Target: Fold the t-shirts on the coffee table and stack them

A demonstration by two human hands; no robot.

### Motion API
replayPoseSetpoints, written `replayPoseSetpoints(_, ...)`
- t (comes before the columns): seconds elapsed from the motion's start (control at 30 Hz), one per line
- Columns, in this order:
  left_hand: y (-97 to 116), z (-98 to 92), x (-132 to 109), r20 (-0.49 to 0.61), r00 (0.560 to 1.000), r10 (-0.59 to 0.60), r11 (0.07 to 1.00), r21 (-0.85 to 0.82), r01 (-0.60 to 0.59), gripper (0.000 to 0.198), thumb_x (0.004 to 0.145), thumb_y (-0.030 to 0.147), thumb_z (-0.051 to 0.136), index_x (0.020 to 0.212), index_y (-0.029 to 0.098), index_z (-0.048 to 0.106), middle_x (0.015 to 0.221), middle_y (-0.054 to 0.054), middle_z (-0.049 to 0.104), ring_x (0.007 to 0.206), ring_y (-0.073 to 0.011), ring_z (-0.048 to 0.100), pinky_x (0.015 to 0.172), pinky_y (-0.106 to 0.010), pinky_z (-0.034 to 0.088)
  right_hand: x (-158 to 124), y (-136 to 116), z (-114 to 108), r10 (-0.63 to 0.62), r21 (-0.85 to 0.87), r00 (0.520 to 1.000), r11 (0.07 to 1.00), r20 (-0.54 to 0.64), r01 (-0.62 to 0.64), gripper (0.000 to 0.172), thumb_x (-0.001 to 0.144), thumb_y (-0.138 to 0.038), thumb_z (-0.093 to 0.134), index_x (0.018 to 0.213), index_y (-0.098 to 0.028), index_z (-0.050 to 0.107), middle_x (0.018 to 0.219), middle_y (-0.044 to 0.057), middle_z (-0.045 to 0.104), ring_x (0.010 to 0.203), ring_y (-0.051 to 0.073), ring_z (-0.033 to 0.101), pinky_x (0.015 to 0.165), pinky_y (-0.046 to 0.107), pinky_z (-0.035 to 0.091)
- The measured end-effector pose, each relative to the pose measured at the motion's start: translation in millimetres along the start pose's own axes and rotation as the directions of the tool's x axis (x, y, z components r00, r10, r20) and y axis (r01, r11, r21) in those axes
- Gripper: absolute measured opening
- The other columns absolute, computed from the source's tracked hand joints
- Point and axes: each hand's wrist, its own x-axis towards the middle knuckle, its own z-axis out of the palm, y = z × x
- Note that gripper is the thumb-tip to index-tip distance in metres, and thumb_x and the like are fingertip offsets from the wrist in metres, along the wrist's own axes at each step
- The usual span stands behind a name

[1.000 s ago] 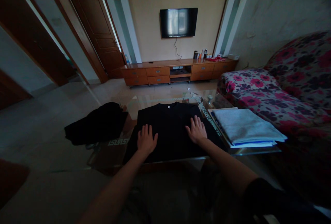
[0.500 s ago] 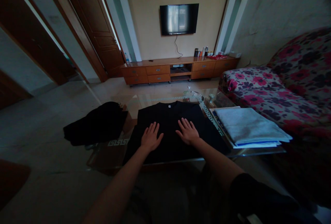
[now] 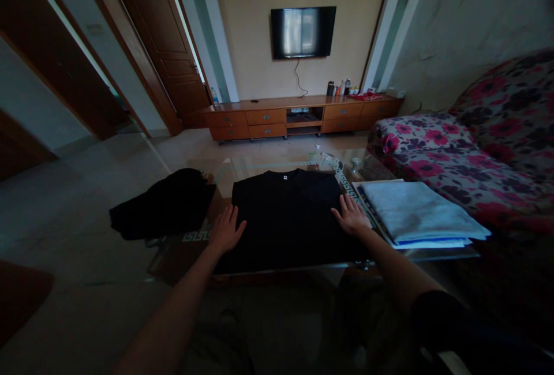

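Half a second ago both palms lay close together near the middle of the black T-shirt (image 3: 283, 213); now they have slid apart to its side edges, which reads as a smoothing stroke carried out from the centre, leaving the cloth flat and its sides squared. The shirt lies spread on the glass coffee table (image 3: 268, 165), collar at twelve o'clock, hem toward the person at six. The left hand (image 3: 225, 229) rests at the shirt's nine o'clock edge, fingers straight and spread, palm down, partly on cloth and partly on glass. The right hand (image 3: 351, 217) lies flat at the three o'clock edge, fingers splayed, pinching nothing. Neither hand grasps; both only press. Just past the right hand, at three o'clock, sits a stack of folded pale cloth (image 3: 415, 213); a crumpled dark garment (image 3: 164, 205) lies at nine o'clock beyond the left hand.
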Motion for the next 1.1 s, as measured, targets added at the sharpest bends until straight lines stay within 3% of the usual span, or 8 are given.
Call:
replayPoseSetpoints(0.4,9,-25.6,-35,0.112,0.988,-0.109,0.992,0.071,0.101,0.084,0.097,0.06,0.025,0.157,0.002,0.025,0.165,-0.017,0.021,0.153,-0.0291,0.02,0.124,-0.047,0.02,-26,5,-9,-0.061,0.036,0.998,0.998,0.034,0.06,0.083,0.098,-0.067,0.02,0.161,-0.014,0.022,0.168,0.012,0.011,0.155,0.025,0.008,0.124,0.04,0.013)
replayPoseSetpoints(0.53,23,-33.8,-32,0.051,0.99,-0.135,0.987,0.096,0.129,0.08,0.097,0.058,0.026,0.153,0.001,0.035,0.162,-0.021,0.029,0.153,-0.0308,0.022,0.124,-0.05,0.015,-34,-4,-15,-0.004,-0.006,1.0,1.0,0.0,0.004,0.081,0.098,-0.068,0.024,0.161,-0.017,0.024,0.168,0.011,0.012,0.155,0.028,0.008,0.124,0.045,0.011)
replayPoseSetpoints(0.63,32,-31.9,-26,-0.009,0.999,-0.041,0.998,0.038,0.041,0.074,0.098,0.056,0.027,0.153,0.008,0.038,0.162,-0.017,0.032,0.153,-0.0281,0.023,0.125,-0.047,0.015,-37,-15,-19,-0.042,-0.033,0.997,0.999,-0.068,0.04,0.08,0.098,-0.067,0.026,0.161,-0.018,0.025,0.169,0.01,0.008,0.155,0.029,0.002,0.124,0.045,0.005)
replayPoseSetpoints(0.73,33,-25.1,-21,0.017,0.998,0.058,0.998,-0.031,-0.058,0.067,0.099,0.055,0.029,0.156,0.02,0.036,0.164,-0.009,0.031,0.153,-0.0244,0.024,0.124,-0.045,0.018,-37,-22,-20,-0.115,-0.006,0.993,0.993,-0.029,0.115,0.073,0.099,-0.068,0.023,0.161,-0.029,0.024,0.169,0.003,0.009,0.155,0.027,0.003,0.124,0.047,0.004)
replayPoseSetpoints(0.83,30,-21.0,-20,0.039,0.998,0.048,0.998,-0.047,-0.047,0.066,0.1,0.058,0.029,0.157,0.025,0.033,0.165,-0.007,0.029,0.153,-0.0248,0.023,0.123,-0.047,0.018,-36,-22,-17,-0.108,0.024,0.994,0.994,0.032,0.107,0.073,0.098,-0.07,0.022,0.161,-0.034,0.019,0.169,0.001,0.01,0.155,0.027,0.005,0.124,0.048,0.006)
replayPoseSetpoints(1.0,29,-25.8,-21,0.056,0.998,0.041,0.998,-0.05,-0.039,0.062,0.098,0.062,0.033,0.155,0.037,0.034,0.165,-0.004,0.028,0.153,-0.0285,0.02,0.121,-0.049,0.022,-35,-18,-13,-0.104,0.013,0.994,0.995,0.027,0.103,0.073,0.098,-0.07,0.023,0.162,-0.034,0.018,0.169,0.002,0.01,0.155,0.027,0.005,0.123,0.049,0.007)
replayPoseSetpoints(1.1,32,-30.0,-21,0.083,0.996,0.024,0.999,-0.042,-0.021,0.063,0.098,0.062,0.035,0.155,0.038,0.034,0.166,-0.005,0.027,0.153,-0.0299,0.02,0.12,-0.049,0.024,-37,-22,-15,-0.094,-0.005,0.995,0.996,0.024,0.094,0.072,0.098,-0.069,0.025,0.162,-0.033,0.019,0.169,0.003,0.011,0.155,0.029,0.004,0.123,0.051,0.006)
